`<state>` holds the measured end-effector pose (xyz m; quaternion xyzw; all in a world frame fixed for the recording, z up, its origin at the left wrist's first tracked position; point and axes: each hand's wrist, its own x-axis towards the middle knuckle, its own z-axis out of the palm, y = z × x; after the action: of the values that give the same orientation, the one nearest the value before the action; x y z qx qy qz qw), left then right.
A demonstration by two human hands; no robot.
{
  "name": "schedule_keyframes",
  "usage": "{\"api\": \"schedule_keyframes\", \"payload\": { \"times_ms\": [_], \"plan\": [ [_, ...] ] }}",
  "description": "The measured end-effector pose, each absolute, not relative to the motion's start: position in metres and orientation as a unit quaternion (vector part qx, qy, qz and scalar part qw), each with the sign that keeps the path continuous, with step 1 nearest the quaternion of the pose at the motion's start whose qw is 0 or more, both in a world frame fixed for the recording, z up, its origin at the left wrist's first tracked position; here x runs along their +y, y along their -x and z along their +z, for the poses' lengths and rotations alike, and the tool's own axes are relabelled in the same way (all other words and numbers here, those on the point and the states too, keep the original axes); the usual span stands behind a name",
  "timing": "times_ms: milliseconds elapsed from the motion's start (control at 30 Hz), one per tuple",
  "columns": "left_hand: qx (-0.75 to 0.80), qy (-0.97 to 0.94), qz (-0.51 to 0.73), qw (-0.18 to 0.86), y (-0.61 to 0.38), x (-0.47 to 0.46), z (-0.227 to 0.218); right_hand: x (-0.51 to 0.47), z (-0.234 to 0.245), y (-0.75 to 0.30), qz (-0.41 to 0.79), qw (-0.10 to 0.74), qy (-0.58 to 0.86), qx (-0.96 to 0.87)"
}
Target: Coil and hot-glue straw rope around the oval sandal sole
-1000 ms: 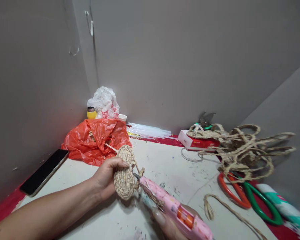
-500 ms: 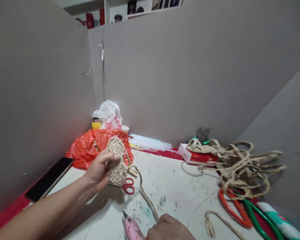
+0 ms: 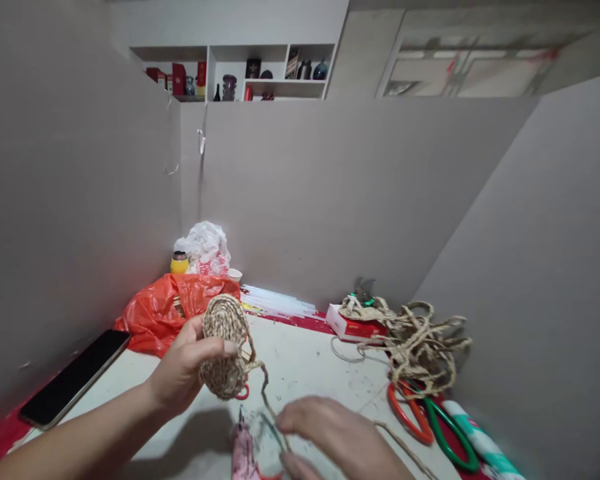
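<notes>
A flat figure-eight piece of coiled straw rope is held up over the table in my left hand. My thumb lies across its narrow middle, with the fingers behind it. From its right side a loose rope strand runs down to my right hand, which is smeared by motion. The strand passes between that hand's forefinger and thumb. Just left of these fingers, a pink glue gun points its dark nozzle upward. Red-handled scissors lie mostly hidden behind the coiled piece.
An orange plastic bag and a black phone lie at left. Clear glue sticks line the back edge. On the right are a rope heap, a red-and-white box and orange-and-green-handled tools. Grey partitions enclose the table.
The view has tilted up, showing more shelf. My right hand has risen from the bottom edge and its fist has loosened. The coiled piece stays in my left hand.
</notes>
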<state>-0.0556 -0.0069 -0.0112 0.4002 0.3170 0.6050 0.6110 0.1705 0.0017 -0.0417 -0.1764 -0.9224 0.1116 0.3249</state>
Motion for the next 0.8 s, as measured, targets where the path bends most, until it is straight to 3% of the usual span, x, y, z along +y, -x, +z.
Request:
{"api": "schedule_keyframes", "payload": {
  "times_ms": [67, 133, 300, 400, 800],
  "plan": [
    [0.31, -0.413, 0.592, 0.619, 0.052, -0.013, -0.009, -0.002, -0.017, -0.162, 0.18, 0.427, 0.203, -0.862],
    [0.308, -0.422, 0.587, 0.619, 0.048, -0.018, -0.007, -0.003, -0.002, -0.152, 0.262, 0.453, 0.245, -0.816],
    [0.297, -0.423, 0.598, 0.612, 0.042, -0.026, -0.003, 0.006, 0.001, -0.134, 0.537, 0.393, 0.209, -0.717],
    [0.284, -0.431, 0.582, 0.628, 0.039, -0.028, -0.003, 0.01, -0.004, -0.132, 0.627, 0.381, 0.186, -0.654],
    [0.305, -0.423, 0.56, 0.644, 0.026, -0.023, -0.006, 0.014, -0.015, -0.136, 0.651, 0.383, 0.228, -0.615]
  ]
}}
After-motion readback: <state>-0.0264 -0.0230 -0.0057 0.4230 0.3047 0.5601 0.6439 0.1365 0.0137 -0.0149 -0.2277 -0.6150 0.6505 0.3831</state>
